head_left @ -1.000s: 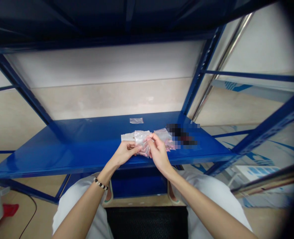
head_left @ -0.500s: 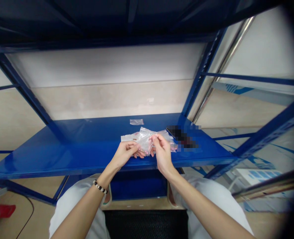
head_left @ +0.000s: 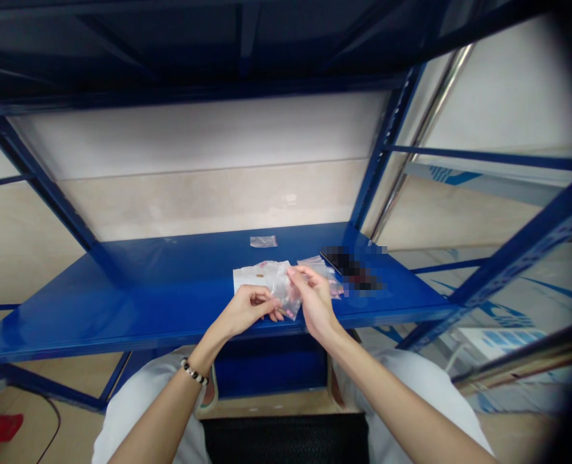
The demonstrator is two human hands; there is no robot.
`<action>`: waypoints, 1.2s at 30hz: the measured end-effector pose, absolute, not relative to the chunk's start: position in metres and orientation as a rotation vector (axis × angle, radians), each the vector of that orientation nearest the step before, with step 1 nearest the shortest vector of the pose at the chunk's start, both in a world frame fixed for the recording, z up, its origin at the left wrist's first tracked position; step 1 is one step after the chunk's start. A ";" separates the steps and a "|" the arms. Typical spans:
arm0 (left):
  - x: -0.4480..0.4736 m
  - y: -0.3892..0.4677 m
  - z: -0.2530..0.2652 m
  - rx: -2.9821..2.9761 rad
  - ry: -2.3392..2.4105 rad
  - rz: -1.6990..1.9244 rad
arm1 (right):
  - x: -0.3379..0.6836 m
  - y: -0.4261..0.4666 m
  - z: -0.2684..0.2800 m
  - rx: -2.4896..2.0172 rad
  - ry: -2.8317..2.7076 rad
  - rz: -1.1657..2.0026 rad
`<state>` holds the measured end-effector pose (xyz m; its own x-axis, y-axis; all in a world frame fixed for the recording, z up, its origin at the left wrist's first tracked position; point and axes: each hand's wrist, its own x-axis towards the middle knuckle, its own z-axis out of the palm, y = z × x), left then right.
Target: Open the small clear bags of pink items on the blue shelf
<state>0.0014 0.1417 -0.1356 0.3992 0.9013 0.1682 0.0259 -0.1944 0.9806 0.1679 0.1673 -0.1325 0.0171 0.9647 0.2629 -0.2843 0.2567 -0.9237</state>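
Note:
A clear plastic bag (head_left: 286, 293) with small pinkish bits at its bottom hangs between my hands over the shelf's front edge. My left hand (head_left: 254, 308) pinches its lower left side. Thumb and fingers of my right hand (head_left: 312, 293) are closed on its upper right corner. Behind my left hand lies a white sheet of paper (head_left: 247, 277) with a small brown mark or piece on it. More clear bags (head_left: 334, 283) lie beside my right hand, partly covered by it. Farther back rests a single small clear bag (head_left: 263, 241).
A blue metal shelf (head_left: 135, 290) carries these things, with blue posts at both sides and another shelf overhead. A dark, pixelated flat object (head_left: 348, 265) lies at the right. My knees are below the front edge. Boxes (head_left: 508, 348) stand beyond the right post.
The bag has come down and nearer to me, its bottom now below the paper. My right hand has shifted slightly left, uncovering more of the bags on the shelf. The view has tilted slightly.

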 end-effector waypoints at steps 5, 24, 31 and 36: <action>0.002 0.146 -0.136 1.466 0.960 1.339 | 0.166 0.163 -0.129 -0.851 -1.383 1.247; 0.001 0.143 -0.124 1.520 1.082 1.669 | 0.167 0.161 -0.119 -0.732 -1.308 1.043; 0.003 0.139 -0.122 1.510 1.037 1.677 | 0.170 0.162 -0.120 -0.711 -1.376 1.096; 0.002 0.141 -0.124 1.487 1.012 1.670 | 0.166 0.158 -0.122 -0.717 -1.394 1.140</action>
<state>0.0020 0.1406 -0.1240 -0.1219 0.8747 0.4690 0.0109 -0.4713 0.8819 0.1657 0.1579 -0.1219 -0.1728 0.9105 0.3757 -0.1876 0.3441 -0.9200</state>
